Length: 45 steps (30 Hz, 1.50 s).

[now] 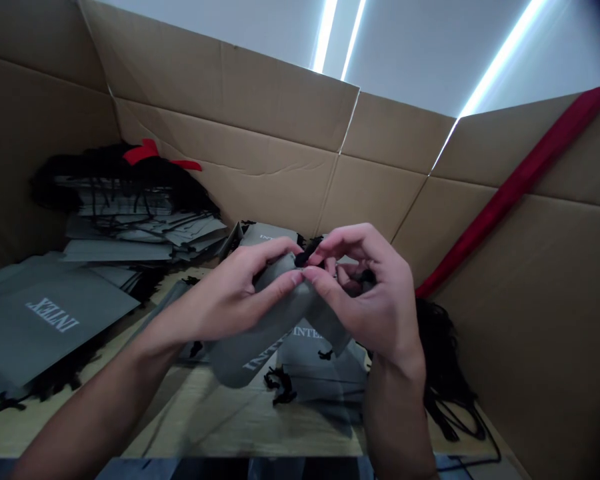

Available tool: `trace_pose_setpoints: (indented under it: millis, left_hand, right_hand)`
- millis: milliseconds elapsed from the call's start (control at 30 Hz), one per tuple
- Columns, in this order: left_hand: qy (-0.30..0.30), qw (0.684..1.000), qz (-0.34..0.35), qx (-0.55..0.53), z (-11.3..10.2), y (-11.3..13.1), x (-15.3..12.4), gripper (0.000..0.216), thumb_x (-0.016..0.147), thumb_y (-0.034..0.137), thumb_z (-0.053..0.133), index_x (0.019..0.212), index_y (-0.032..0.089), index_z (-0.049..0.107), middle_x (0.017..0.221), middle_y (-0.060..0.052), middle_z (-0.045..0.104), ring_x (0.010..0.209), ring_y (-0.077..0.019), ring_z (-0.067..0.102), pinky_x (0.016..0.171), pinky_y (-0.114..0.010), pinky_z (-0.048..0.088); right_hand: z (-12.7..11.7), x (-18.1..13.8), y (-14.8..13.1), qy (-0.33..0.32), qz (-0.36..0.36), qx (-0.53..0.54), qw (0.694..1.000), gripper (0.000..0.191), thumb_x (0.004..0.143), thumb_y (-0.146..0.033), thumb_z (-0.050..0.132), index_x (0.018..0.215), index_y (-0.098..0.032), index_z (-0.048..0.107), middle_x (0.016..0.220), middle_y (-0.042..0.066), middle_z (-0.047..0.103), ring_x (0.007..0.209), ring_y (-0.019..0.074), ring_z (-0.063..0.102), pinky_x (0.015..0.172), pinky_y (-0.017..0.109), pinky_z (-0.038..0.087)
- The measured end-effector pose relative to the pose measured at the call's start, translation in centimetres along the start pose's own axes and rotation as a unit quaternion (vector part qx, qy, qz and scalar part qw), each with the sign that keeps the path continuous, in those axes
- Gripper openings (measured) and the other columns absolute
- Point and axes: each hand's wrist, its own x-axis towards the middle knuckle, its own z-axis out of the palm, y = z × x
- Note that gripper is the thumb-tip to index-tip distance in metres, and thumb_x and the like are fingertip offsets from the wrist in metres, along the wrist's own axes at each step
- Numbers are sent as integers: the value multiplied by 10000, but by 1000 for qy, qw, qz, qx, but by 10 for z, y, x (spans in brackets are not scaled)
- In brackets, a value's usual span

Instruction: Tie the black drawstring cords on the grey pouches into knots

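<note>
Centre of the frame: the grey bag (245, 340), raised above the work surface and bent into a soft curve, with a black cord (306, 256) at its upper edge. Your left hand (230, 293) holds that edge in a closed pinch, thumb below, forefinger above. Your right hand (385, 300) meets it thumb to thumb, its thumb and forefinger drawn together at the cord; its other fingers are curled, and you cannot tell fully what lies within them. For good work here, brace the edge with the left pinch close to the cord and let the right fingertips alone guide it; a light grip should spare the sheet a crease.

Material: matt, smooth, thin and pliable, with white lettering; the cord is dark and soft-looking. Beneath your hands, more grey bags (325, 377) lie flat, knotted black ends showing, on a pale, faintly sheened table (220, 427). Left of the frame: a flat pile (10, 313) of printed rectangles. Upper left: a fanned stack (117, 250) under tangled cords and bright red strips (143, 155). Lower right: a stringy black bundle (440, 360). Behind: creased brown cardboard (230, 133), crossed at right by a dark red band (520, 190).
</note>
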Motion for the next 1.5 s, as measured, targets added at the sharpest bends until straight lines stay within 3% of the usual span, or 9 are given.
trace_pose_setpoints:
  millis: [100, 300, 533, 767, 1000, 1100, 1200, 1367, 1500]
  left_hand:
    - [37, 999, 27, 10, 5, 0, -2, 287, 1184, 390, 579, 1411, 235, 664, 1192, -15, 784, 981, -159, 725, 840, -240, 547]
    - [58, 996, 63, 36, 9, 3, -1, 220, 1200, 292, 546, 1280, 180, 718, 1170, -17, 799, 1018, -134, 751, 903, -219, 534]
    - [141, 966, 169, 135, 20, -2, -3, 167, 1157, 193, 592, 1239, 167, 735, 1037, -58, 829, 834, -164, 759, 749, -275, 545]
    - [147, 963, 168, 152, 23, -3, -5, 180, 1148, 151, 584, 1229, 140, 745, 1039, -57, 845, 849, -151, 789, 757, -235, 555]
    - [97, 976, 172, 87, 14, 0, -3, 227, 1128, 135, 591, 1210, 162, 800, 1030, -47, 826, 873, -146, 771, 790, -229, 566]
    - [118, 982, 132, 66, 14, 1, 0, 224, 1131, 163, 619, 1184, 196, 835, 1095, -33, 863, 961, -154, 818, 882, -213, 608]
    - [169, 979, 100, 45, 14, -1, 2, 141, 1101, 183, 706, 1150, 214, 835, 1074, 0, 872, 908, -132, 821, 856, -183, 627]
    - [160, 961, 205, 94, 8, -5, 2, 108, 1039, 132, 788, 1083, 229, 805, 951, 33, 850, 791, -97, 793, 799, -170, 623]
    - [126, 956, 229, 133, 0, -8, -2, 119, 1058, 153, 749, 1125, 247, 775, 961, 11, 857, 768, -122, 805, 726, -216, 594]
  right_hand:
    - [1, -1, -1, 21, -22, -31, 999, 155, 979, -243, 855, 1006, -259, 703, 919, -14, 723, 702, 136, 640, 609, 289, 485]
    - [-1, -1, -1, 33, -120, -157, 980, 73, 985, -193, 813, 1019, -248, 780, 907, -4, 768, 719, 154, 645, 747, 333, 576]
    - [1, -1, -2, 22, -147, -175, 973, 89, 964, -141, 771, 1008, -213, 797, 951, 17, 818, 765, 166, 670, 830, 341, 608]
    - [0, -1, 1, 17, -125, -164, 978, 137, 937, -99, 741, 1007, -202, 799, 927, 3, 814, 774, 146, 696, 806, 302, 606]
    - [2, -2, -1, 15, -56, -104, 993, 126, 880, -94, 759, 937, -196, 805, 827, -37, 769, 697, 93, 668, 704, 227, 566]
    - [0, -1, -2, 14, -29, -96, 995, 131, 856, -94, 770, 915, -203, 812, 780, -47, 745, 672, 86, 651, 652, 217, 532]
    - [-2, 1, -3, 14, 1, -82, 997, 135, 834, -91, 776, 899, -201, 822, 738, -48, 720, 633, 81, 624, 580, 211, 485]
    - [-4, 3, -5, -11, 35, -53, 998, 125, 805, -89, 775, 872, -186, 818, 693, -49, 689, 588, 75, 572, 510, 207, 419]
    - [-5, 4, -1, -41, 30, -54, 997, 129, 810, -84, 764, 880, -183, 809, 694, -56, 678, 596, 69, 560, 523, 201, 423]
